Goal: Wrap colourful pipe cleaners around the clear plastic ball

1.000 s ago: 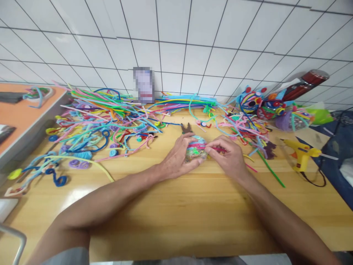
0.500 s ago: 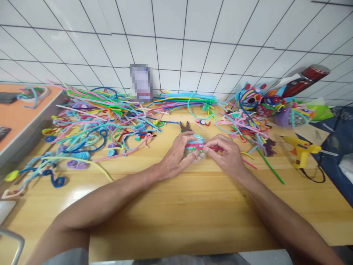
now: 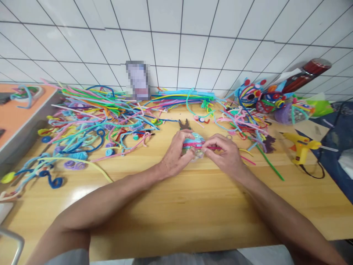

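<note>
A small round ball (image 3: 193,141) wrapped in blue, pink and green pipe cleaners sits between my hands on the wooden table (image 3: 176,206). My left hand (image 3: 175,156) cups its left side. Just right of the ball, my right hand (image 3: 224,154) pinches a red pipe cleaner (image 3: 213,148) that lies against its wrapped surface. The lower part of the ball is hidden behind my fingers.
A big tangle of coloured pipe cleaners (image 3: 96,114) covers the back left. Small pliers (image 3: 184,125) lie just behind the ball. Finished pipe-cleaner figures (image 3: 261,99) stand back right, with a yellow glue gun (image 3: 299,145) and its cord to the right. An orange surface (image 3: 16,114) lies at the left.
The ball has turned a little in my hands, and my left fingers have shifted higher over it. My right hand keeps pinching the red pipe cleaner. The view has tilted slightly.
</note>
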The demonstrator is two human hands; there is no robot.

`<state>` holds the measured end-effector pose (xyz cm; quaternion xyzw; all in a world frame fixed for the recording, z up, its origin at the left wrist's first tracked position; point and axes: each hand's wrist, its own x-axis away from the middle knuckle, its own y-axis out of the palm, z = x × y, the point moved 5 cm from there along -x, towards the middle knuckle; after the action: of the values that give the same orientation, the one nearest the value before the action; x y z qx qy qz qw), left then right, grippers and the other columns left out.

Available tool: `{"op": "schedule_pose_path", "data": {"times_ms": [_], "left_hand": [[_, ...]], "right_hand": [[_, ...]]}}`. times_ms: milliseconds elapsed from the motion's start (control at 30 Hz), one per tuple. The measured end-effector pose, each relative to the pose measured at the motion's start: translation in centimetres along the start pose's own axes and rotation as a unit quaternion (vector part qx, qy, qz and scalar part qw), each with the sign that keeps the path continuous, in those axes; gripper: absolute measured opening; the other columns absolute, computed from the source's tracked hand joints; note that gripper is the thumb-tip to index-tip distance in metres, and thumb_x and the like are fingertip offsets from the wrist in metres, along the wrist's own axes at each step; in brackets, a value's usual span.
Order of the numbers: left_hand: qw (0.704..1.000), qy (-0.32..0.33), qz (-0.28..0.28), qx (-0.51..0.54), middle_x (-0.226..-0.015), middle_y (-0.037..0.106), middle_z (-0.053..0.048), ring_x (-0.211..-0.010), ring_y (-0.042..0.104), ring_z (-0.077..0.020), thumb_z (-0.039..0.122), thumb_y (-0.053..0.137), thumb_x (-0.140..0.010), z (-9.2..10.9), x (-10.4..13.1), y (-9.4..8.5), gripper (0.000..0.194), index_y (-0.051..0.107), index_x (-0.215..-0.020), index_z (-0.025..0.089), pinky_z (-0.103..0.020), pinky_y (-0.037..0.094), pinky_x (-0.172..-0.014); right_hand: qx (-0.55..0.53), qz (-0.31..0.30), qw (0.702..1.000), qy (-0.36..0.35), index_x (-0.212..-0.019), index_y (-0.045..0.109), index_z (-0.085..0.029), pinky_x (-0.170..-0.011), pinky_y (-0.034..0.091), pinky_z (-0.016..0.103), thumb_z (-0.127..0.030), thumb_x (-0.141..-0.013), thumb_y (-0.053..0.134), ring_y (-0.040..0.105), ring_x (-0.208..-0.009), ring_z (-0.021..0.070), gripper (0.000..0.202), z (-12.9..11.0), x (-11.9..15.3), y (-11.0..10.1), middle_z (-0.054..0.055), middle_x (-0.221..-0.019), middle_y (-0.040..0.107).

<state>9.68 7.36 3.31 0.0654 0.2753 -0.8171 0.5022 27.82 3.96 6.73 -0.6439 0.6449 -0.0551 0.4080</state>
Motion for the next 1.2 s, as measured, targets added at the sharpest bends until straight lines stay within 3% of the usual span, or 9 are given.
{"op": "schedule_pose_path", "data": {"times_ms": [467, 900, 1200], "left_hand": [[1.0, -0.011, 0.015, 0.006, -0.14, 0.059, -0.015, -0.135, 0.059, -0.0275, 0.03, 0.059, -0.099, 0.3, 0.0, 0.0, 0.023, 0.051, -0.12, 0.024, -0.047, 0.05, -0.114], [1.0, -0.011, 0.012, 0.001, -0.14, 0.059, -0.014, -0.137, 0.057, -0.0276, 0.023, 0.06, -0.095, 0.4, 0.1, -0.1, 0.025, 0.05, -0.118, 0.024, -0.046, 0.049, -0.115], [1.0, -0.01, 0.009, 0.0, -0.145, 0.058, -0.014, -0.137, 0.059, -0.0276, 0.024, 0.059, -0.098, -0.5, 0.1, -0.1, 0.026, 0.051, -0.123, 0.024, -0.047, 0.051, -0.115]], "right_hand": [[-0.009, -0.017, 0.999, -0.046, -0.093, 0.071, -0.027, -0.077, 0.052, 0.033, -0.015, -0.097, 0.069, 0.07, -0.084, 0.0185, 0.013, -0.1, 0.5, 0.0, 0.001, -0.089, 0.074], [-0.029, -0.003, 0.999, 0.027, -0.084, 0.069, -0.025, -0.069, 0.05, 0.031, -0.016, -0.092, 0.068, 0.065, -0.074, 0.0173, 0.012, 0.7, 0.7, 0.2, 0.0, -0.081, 0.07], [-0.078, -0.004, 0.994, 0.078, -0.089, 0.07, -0.023, -0.073, 0.05, 0.03, -0.018, -0.092, 0.07, 0.066, -0.077, 0.0161, 0.006, 1.4, 0.7, 0.5, -0.001, -0.085, 0.071]]}}
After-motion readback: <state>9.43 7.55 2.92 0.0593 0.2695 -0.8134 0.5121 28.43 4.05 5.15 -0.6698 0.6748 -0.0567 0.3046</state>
